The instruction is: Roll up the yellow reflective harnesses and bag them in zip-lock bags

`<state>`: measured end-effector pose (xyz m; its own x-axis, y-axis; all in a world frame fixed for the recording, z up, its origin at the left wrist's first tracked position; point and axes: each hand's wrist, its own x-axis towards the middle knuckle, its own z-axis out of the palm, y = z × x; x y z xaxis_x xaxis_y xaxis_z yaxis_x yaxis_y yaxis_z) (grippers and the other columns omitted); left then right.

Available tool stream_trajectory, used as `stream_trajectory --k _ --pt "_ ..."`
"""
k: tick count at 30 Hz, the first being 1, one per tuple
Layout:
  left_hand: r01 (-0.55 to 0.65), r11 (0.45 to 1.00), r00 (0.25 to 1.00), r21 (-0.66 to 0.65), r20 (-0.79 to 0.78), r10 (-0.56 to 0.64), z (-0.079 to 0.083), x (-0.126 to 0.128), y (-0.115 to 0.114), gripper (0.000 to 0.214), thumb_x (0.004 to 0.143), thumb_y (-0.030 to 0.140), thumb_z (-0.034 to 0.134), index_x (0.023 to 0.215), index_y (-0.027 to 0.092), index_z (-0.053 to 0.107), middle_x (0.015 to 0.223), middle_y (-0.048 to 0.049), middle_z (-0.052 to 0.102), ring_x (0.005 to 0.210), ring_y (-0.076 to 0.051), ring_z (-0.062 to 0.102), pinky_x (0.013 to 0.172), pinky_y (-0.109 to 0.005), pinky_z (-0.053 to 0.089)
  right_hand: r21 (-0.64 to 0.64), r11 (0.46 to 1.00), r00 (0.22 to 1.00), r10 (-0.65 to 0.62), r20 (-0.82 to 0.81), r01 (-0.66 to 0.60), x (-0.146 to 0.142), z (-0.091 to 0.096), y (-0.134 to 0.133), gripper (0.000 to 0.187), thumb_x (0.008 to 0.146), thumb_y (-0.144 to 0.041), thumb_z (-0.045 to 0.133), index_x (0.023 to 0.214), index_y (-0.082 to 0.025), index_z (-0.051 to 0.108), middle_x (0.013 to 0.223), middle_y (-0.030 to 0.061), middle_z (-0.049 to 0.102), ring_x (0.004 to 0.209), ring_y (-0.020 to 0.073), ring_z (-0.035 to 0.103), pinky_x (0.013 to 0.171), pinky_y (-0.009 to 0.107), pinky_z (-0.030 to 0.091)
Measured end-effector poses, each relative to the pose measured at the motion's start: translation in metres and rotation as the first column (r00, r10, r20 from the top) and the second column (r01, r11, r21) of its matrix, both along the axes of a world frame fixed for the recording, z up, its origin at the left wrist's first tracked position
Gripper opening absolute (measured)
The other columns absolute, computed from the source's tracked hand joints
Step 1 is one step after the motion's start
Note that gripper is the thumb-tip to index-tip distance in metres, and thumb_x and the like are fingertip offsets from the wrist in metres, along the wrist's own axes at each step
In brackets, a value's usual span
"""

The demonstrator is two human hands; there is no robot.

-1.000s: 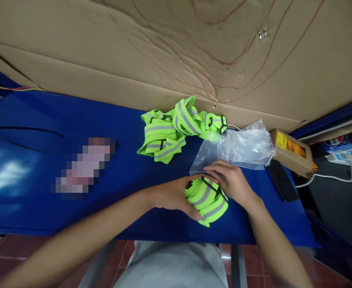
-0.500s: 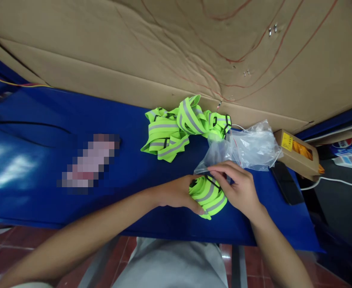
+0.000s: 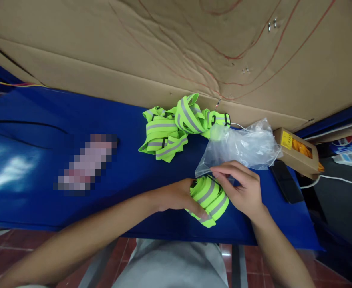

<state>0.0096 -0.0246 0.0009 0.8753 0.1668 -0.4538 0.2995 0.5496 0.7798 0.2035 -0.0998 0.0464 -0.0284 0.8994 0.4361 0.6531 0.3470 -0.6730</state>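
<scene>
My left hand [image 3: 183, 196] is wrapped around a rolled bundle of fluorescent yellow-green reflective strap [image 3: 210, 196] with grey stripes, its thumb across the front. Part of a black buckle shows at the bundle's top. Just above and to the right, my right hand [image 3: 243, 186] pinches the near edge of a clear plastic bag [image 3: 241, 148], close to the bundle; its other fingers are curled. The bag lies crumpled on the blue table. Behind it and to the left lies a loose heap of similar reflective straps [image 3: 166, 134] with black buckles.
A black phone [image 3: 286, 182] and a brown windowed box [image 3: 298, 152] with orange contents lie at the right, beside a white cable [image 3: 340, 180]. A pixelated item [image 3: 87, 164] lies on the left of the blue table [image 3: 128, 160]. A cardboard panel [image 3: 88, 48] stands behind.
The strap bundle has turned in my left hand: its buckle has shifted up, and its lower end reaches further down. My right hand has moved slightly right, and the bag's near corner has shifted with it.
</scene>
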Motion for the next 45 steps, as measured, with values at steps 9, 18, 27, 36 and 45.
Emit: stream_trajectory --k 9,18,27,36,45 --pt "-0.022 1.0 0.997 0.002 0.073 0.022 -0.004 0.002 0.003 0.056 0.052 0.025 0.099 0.101 0.018 0.075 0.099 -0.0035 0.075 0.094 -0.023 0.07 0.086 -0.036 0.056 -0.09 0.98 0.982 0.183 0.039 -0.179 0.001 -0.008 0.002 0.022 0.102 -0.017 0.06 0.116 -0.026 0.074 0.105 0.0045 0.076 0.095 0.0182 0.073 0.084 0.033 0.06" --pt "-0.266 0.963 0.956 0.044 0.141 0.258 0.0 0.004 0.011 0.073 0.055 0.014 0.097 0.122 0.024 0.07 0.111 -0.0023 0.076 0.109 -0.025 0.069 0.099 -0.04 0.053 0.003 0.98 0.965 0.197 0.172 -0.2 0.008 -0.005 0.002 0.03 0.101 -0.01 0.057 0.121 -0.029 0.069 0.106 0.0042 0.076 0.097 0.0214 0.072 0.086 0.04 0.051" --pt "-0.362 0.93 0.925 0.061 0.148 0.35 0.005 0.002 0.015 0.073 0.057 0.019 0.098 0.124 0.022 0.069 0.12 -0.0061 0.075 0.121 -0.032 0.067 0.106 -0.048 0.052 0.124 0.992 0.968 -0.013 0.249 -0.019 0.011 -0.005 0.002 0.03 0.097 -0.016 0.066 0.123 -0.03 0.066 0.112 0.007 0.073 0.105 0.0257 0.068 0.094 0.045 0.05" --pt "-0.417 0.906 0.908 0.071 0.088 0.411 0.002 0.001 0.021 0.075 0.055 0.016 0.098 0.124 0.022 0.07 0.119 -0.0052 0.076 0.117 -0.03 0.068 0.102 -0.044 0.054 -0.085 0.996 0.986 0.023 0.168 -0.009 0.023 -0.015 0.016 0.018 0.105 -0.022 0.056 0.12 -0.025 0.066 0.114 0.0072 0.072 0.108 0.0218 0.069 0.095 0.038 0.054" --pt "-0.521 0.852 0.847 -0.046 0.097 0.523 -0.006 0.006 0.016 0.078 0.05 0.012 0.098 0.122 0.018 0.069 0.111 -0.0073 0.077 0.103 -0.028 0.071 0.094 -0.043 0.055 0.072 0.997 0.914 -0.016 0.405 -0.015 0.031 -0.032 0.022 0.007 0.105 -0.017 0.054 0.108 -0.022 0.058 0.101 0.0074 0.07 0.094 0.0235 0.064 0.085 0.04 0.048"
